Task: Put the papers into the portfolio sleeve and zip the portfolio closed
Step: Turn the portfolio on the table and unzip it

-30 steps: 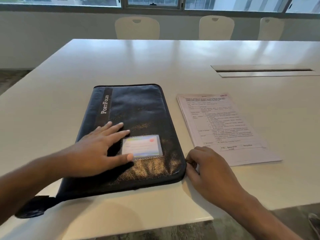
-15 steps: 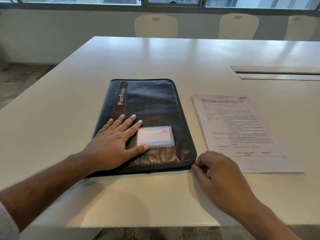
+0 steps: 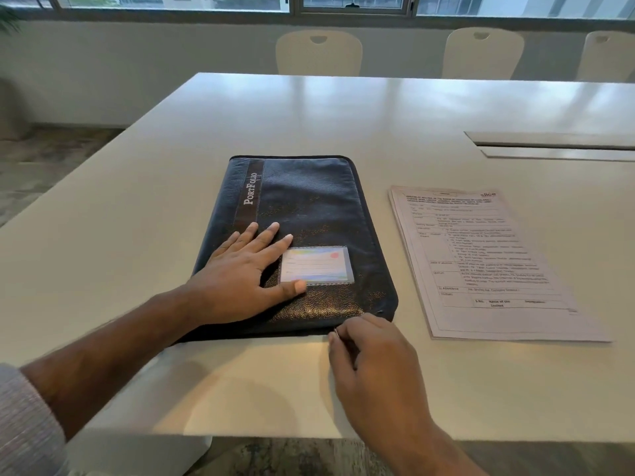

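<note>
Print on the papers (image 3: 481,262) was too small to read, the right hand (image 3: 374,369) covered the zip pull at the portfolio (image 3: 309,207) near edge so its grip was unclear, the card (image 3: 316,265) text was blurred, and the table (image 3: 343,111) ran off the right edge.

Bare table (image 3: 343,118) lies open at twelve o'clock beyond the portfolio (image 3: 309,207), and at nine o'clock to its left. At three o'clock a clear strip separates it from the papers (image 3: 481,262). The left hand (image 3: 240,273) covers its near left part; the right hand (image 3: 371,359) blocks its near right corner at five o'clock.
</note>
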